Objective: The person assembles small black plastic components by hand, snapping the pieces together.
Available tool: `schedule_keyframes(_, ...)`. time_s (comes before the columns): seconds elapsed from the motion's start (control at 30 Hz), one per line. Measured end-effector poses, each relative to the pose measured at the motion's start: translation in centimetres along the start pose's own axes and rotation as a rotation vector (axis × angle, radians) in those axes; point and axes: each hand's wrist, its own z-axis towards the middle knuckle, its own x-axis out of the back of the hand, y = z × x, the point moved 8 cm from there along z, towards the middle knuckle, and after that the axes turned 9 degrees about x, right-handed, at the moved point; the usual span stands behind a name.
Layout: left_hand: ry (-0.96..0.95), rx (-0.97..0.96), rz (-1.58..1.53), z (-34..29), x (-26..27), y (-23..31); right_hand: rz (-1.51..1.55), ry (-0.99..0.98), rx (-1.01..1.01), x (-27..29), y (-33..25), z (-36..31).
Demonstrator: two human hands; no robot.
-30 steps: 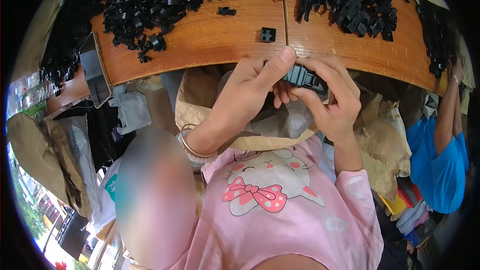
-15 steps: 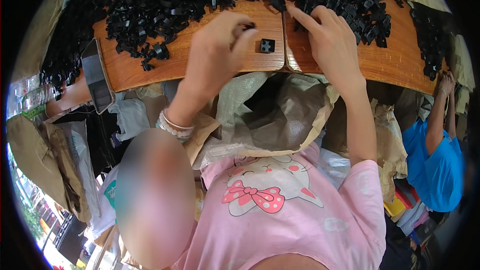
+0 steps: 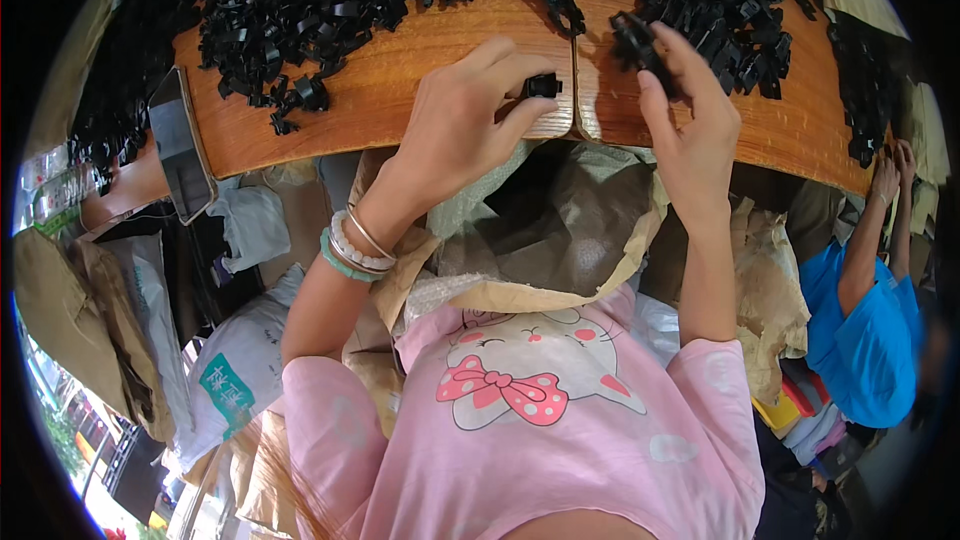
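Above the front part of the wooden table (image 3: 370, 90), my left hand (image 3: 465, 115) pinches a small black plastic block (image 3: 542, 86) between thumb and fingers. To its right, my right hand (image 3: 695, 135) holds a longer, jagged black plastic part (image 3: 638, 42), slightly blurred, by thumb and fingertips; its exact kind I cannot make out. Just beyond my right hand lies a heap of black plastic parts (image 3: 735, 15). A second heap of small curved black parts (image 3: 290, 25) spreads on the left half of the table.
An open sack with a paper rim (image 3: 560, 295) gapes below the table's front edge. At the table's left end is a grey tray-like object (image 3: 183, 155). On the right, a person in a blue shirt (image 3: 865, 330) has hands at the table's edge. Bags (image 3: 235, 380) lie at left.
My left hand has moved right and now grips the block that lay on the table. My right hand has drawn back from the heap with a black part in it.
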Motion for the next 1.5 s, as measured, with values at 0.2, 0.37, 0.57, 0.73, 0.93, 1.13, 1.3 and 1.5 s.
schedule_keyframes(0.2,0.013,-0.005,-0.019,-0.1,0.1,-0.2,0.22,-0.239,0.162,-1.1,-1.7,-0.4)
schedule_keyframes(0.37,0.025,-0.005,-0.042,-0.2,0.0,-0.3,0.237,-0.362,0.222,-1.6,-2.3,-0.5)
schedule_keyframes(0.57,0.011,-0.001,-0.055,0.0,0.2,-0.3,0.183,-0.469,0.277,-1.8,-2.6,-0.1)
schedule_keyframes(0.73,-0.02,0.022,-0.062,0.0,0.0,-0.5,0.137,-0.552,0.264,-1.9,-3.4,0.5)
schedule_keyframes(0.93,-0.034,0.022,-0.124,0.0,-0.3,-0.5,-0.158,-0.715,0.376,-2.9,-5.9,1.9)
schedule_keyframes(1.13,-0.014,0.003,-0.117,0.0,-0.2,-0.2,-0.119,-0.724,0.403,-3.5,-5.6,2.0)
schedule_keyframes(1.3,0.0,0.013,-0.091,-0.1,-0.1,-0.2,0.102,-0.541,0.261,-3.2,-3.1,1.1)
schedule_keyframes(1.5,0.006,0.252,-0.154,-1.1,0.5,0.0,0.349,-0.278,0.051,-1.1,-2.2,-1.8)
